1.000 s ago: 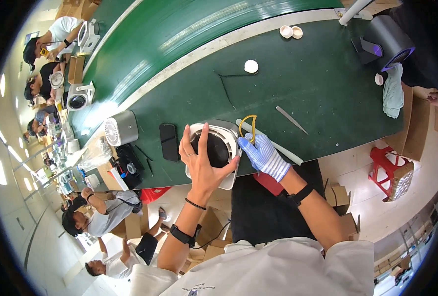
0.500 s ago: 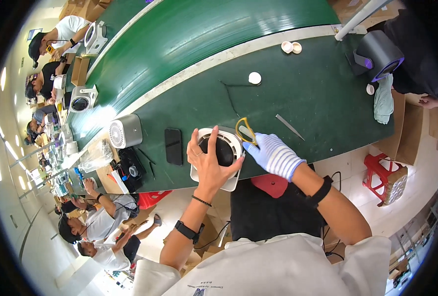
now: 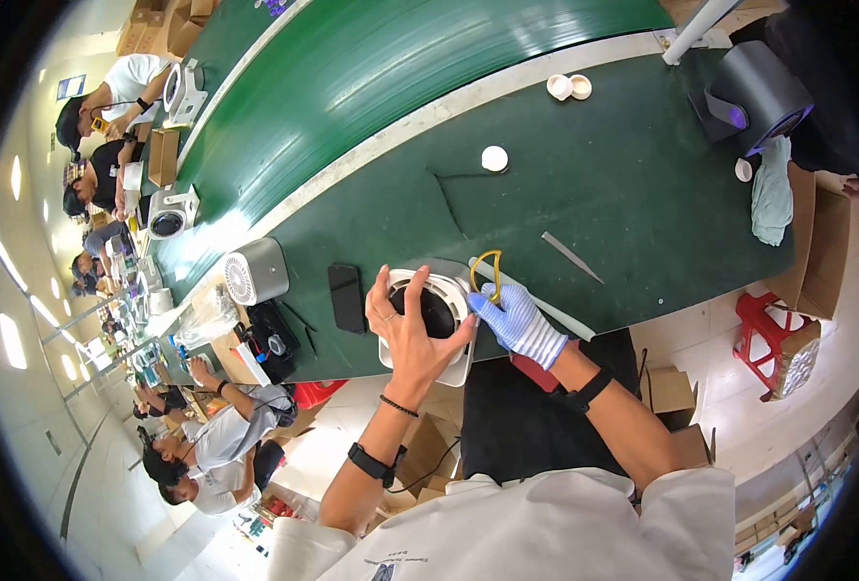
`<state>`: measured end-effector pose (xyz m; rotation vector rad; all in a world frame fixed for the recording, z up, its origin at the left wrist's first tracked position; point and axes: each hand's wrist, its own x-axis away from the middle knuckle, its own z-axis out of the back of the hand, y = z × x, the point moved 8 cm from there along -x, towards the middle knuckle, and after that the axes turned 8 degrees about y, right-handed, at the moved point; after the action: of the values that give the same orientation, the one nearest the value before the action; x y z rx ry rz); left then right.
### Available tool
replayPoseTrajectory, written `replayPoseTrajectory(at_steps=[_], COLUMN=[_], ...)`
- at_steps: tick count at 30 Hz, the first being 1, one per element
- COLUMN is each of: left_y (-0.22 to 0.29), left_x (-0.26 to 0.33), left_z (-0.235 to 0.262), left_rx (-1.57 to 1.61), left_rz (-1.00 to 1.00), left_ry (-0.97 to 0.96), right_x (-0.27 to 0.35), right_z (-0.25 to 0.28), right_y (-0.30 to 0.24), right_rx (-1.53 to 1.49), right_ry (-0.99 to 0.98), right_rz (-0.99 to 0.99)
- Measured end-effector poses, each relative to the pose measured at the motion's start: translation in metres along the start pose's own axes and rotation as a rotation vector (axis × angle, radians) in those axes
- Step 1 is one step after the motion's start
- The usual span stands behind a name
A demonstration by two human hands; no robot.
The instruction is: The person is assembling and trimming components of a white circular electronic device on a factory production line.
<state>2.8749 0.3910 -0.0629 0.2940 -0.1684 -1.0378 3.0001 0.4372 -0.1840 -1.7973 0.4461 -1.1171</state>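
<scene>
A white device housing (image 3: pixel 461 363) with a round rim and a dark round middle lies at the near table edge. My bare left hand (image 3: pixel 418 334) spans it from above, its fingers and thumb bent around the rim. Just right of it, my right hand (image 3: pixel 524 321), in a striped blue-and-white glove, is closed at a thin yellow loop (image 3: pixel 498 269); whether this is a tool's handle I cannot tell. A long pale strip (image 3: pixel 572 323) runs under the gloved hand, partly hidden by it.
A dark phone (image 3: pixel 346 298) and a grey vented device (image 3: pixel 257 271) lie to the left. Right of my hands is a thin metal blade-like tool (image 3: pixel 572 258). White round caps (image 3: pixel 494 159) lie farther back. A black device (image 3: pixel 753 92) and cloth (image 3: pixel 772 198) occupy the right end.
My gloved hand has turned and shifted slightly, with the yellow loop now more upright beside it. More of the pale strip shows beyond the hand. My left hand stays on the housing.
</scene>
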Motion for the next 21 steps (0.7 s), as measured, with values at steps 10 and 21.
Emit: replayPoseTrajectory(at_steps=[10,21], left_y=[-0.005,0.027], left_x=[-0.012,0.133], left_z=[0.010,-0.018], left_rx=[0.102,0.621], left_rz=[-0.002,0.387], left_ry=[-0.167,-0.380], right_x=[0.001,-0.001], right_z=[0.002,-0.007], right_y=[-0.011,-0.007], right_rx=[0.070,0.037], right_ry=[0.013,-0.092], right_rz=[0.086,-0.087])
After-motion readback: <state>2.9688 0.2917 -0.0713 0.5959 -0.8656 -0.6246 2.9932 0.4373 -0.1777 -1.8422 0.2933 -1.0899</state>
